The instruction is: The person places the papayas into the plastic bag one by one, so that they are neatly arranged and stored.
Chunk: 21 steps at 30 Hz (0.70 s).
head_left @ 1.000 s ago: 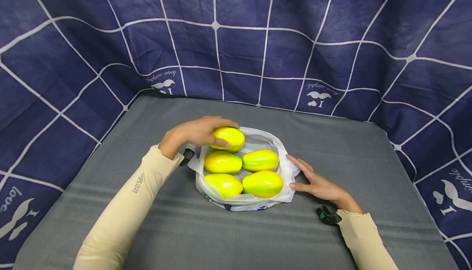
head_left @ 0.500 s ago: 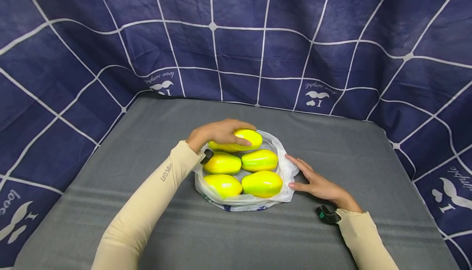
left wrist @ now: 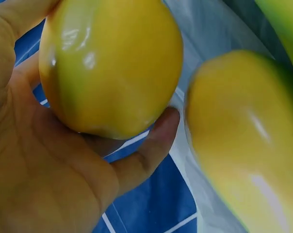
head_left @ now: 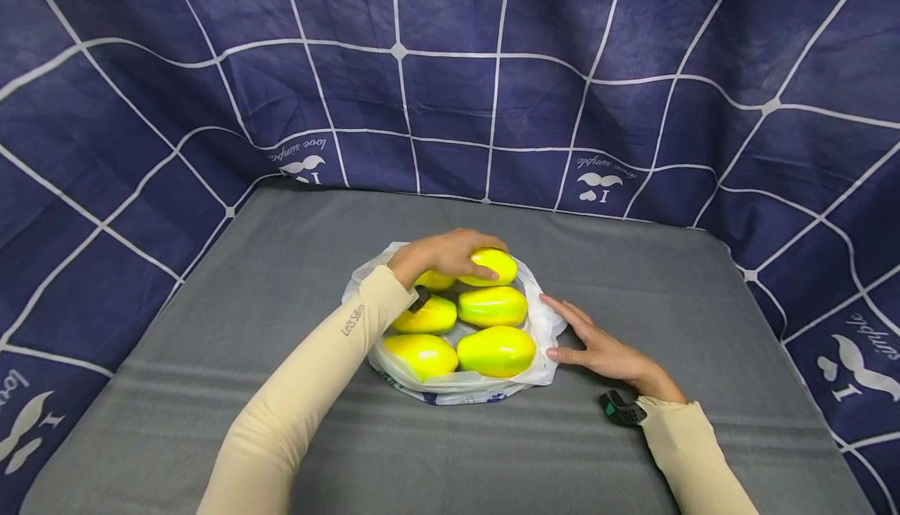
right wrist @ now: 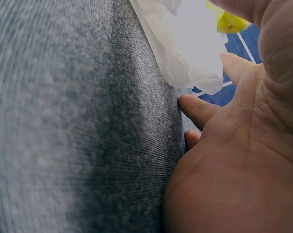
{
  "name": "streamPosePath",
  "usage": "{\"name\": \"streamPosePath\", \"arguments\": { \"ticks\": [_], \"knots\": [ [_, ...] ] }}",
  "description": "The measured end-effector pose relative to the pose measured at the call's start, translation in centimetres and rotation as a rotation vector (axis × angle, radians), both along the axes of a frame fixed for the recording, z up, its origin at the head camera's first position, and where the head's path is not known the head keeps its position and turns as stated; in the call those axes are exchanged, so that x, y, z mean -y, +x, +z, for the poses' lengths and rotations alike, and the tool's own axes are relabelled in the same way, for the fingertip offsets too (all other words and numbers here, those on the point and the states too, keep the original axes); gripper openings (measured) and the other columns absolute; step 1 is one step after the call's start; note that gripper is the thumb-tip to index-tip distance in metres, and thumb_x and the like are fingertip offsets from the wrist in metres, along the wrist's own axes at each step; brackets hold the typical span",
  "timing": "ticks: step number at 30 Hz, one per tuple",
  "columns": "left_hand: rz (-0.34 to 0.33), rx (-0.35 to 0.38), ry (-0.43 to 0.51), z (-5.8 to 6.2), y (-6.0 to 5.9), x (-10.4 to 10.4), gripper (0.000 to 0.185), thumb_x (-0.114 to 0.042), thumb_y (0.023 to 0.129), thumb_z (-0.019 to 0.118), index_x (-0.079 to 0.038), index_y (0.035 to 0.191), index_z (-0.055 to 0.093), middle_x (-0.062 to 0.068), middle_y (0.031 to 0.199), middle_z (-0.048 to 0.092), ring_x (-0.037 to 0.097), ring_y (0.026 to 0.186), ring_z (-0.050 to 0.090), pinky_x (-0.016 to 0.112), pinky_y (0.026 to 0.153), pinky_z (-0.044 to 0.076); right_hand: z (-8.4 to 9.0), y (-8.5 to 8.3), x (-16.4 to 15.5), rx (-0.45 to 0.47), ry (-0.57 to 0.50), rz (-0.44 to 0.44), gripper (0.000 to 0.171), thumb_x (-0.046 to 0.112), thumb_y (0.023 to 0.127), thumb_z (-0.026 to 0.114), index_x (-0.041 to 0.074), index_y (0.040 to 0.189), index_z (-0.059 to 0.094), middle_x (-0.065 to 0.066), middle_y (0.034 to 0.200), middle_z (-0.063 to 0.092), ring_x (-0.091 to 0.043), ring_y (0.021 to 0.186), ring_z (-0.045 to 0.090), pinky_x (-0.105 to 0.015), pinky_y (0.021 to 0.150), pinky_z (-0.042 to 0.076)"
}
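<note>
Yellow-green fruit [head_left: 492, 266], glossy, sits at the far edge of a white plastic bag [head_left: 544, 327] spread on a grey table [head_left: 281, 265]. Left hand [head_left: 439, 253] curls over this fruit from above; the left wrist view shows fingers [left wrist: 146, 155] and thumb wrapped round it, a firm grip. Four more fruits [head_left: 495, 349] lie in the bag below it, close together, some touching. Right hand [head_left: 605, 352] lies flat on the table just beside the bag's right edge, fingers straight and relaxed, holding nothing; fingertips [right wrist: 197, 109] touch the plastic there. Cream sleeves [head_left: 302, 398] cover both arms. Dark blue cloth with white grid lines [head_left: 492, 69] hangs behind and round the table.
</note>
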<state>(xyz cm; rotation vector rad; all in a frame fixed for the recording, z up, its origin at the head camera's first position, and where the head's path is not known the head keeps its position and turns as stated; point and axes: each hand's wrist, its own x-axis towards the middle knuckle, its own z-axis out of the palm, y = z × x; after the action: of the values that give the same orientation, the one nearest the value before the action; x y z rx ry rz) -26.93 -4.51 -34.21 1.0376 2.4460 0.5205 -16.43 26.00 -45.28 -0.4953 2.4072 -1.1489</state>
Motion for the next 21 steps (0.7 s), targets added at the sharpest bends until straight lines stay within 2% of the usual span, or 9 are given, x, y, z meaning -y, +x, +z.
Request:
{"name": "streamPosePath", "arguments": {
  "ticks": [7,12,17,21],
  "knots": [
    [0.055,-0.017,-0.051,-0.8,0.1,-1.4,0.059,-0.038,0.099,0.062,-0.023,0.153,0.041,0.003,0.148,0.049,0.025,0.134,0.042,0.047,0.115,0.035,-0.1,0.0,-0.1,-0.008,-0.001,0.006,0.085,0.035,0.094,0.07,0.039,0.16,0.017,-0.014,0.168,0.003,-0.045,0.152,0.0,-0.079,0.11,0.009],
    [0.113,-0.003,-0.108,-1.4,0.5,-2.0,0.058,-0.044,0.101,0.055,-0.032,0.154,0.034,0.006,0.15,0.041,0.032,0.133,0.037,0.055,0.111,0.037,0.0,0.0,-0.1,-0.001,-0.006,0.006,0.084,0.035,0.094,0.07,0.041,0.159,0.017,-0.015,0.168,0.003,-0.045,0.152,0.0,-0.079,0.109,0.009],
    [0.13,0.002,-0.145,-1.7,0.6,-2.4,0.057,-0.046,0.104,0.047,-0.034,0.156,0.027,0.006,0.154,0.034,0.032,0.132,0.033,0.055,0.111,0.036,0.0,0.0,-0.1,-0.002,-0.002,0.004,0.084,0.036,0.094,0.07,0.041,0.159,0.017,-0.016,0.168,0.003,-0.046,0.152,0.0,-0.08,0.109,0.009],
    [0.13,0.038,-0.128,-1.7,0.7,-2.4,0.056,-0.043,0.105,0.046,-0.033,0.157,0.025,0.008,0.155,0.031,0.032,0.134,0.032,0.054,0.112,0.035,-0.1,0.0,-0.1,0.0,0.002,0.002,0.084,0.037,0.094,0.07,0.042,0.159,0.017,-0.015,0.168,0.003,-0.046,0.152,-0.001,-0.08,0.109,0.008]
  ]
}}
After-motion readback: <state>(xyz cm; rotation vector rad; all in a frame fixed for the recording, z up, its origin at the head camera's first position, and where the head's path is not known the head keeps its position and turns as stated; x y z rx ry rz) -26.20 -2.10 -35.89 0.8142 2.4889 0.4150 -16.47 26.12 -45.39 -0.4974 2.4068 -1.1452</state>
